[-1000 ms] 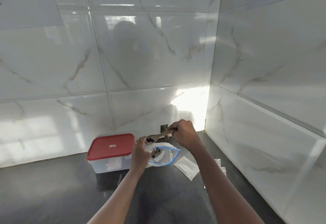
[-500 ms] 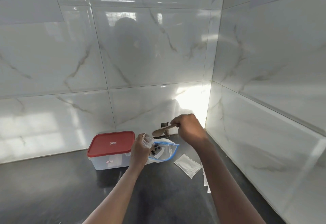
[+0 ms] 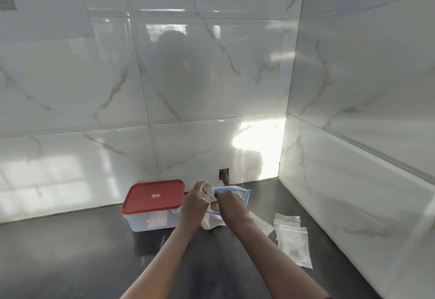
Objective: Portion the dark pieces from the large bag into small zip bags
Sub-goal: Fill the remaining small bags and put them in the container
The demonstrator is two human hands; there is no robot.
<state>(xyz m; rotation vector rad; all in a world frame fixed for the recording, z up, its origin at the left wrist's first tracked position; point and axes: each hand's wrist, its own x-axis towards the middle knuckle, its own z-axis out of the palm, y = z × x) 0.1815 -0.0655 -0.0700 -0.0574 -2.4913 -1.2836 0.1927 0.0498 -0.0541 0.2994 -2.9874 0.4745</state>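
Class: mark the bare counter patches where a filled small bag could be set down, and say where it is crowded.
Bare counter lies left of the red-lidded container, and in front of it toward the near edge. Crowded: between container and right wall, where the left hand, right hand, large bag and spare zip bags cluster.

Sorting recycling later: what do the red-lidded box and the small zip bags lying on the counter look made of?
Red-lidded box: probably rigid plastic, with a matte, opaque red lid, a frosted translucent body and rounded moulded corners. Small zip bags: thin, clear, glossy plastic film. The dark counter shows through them and they catch glare.
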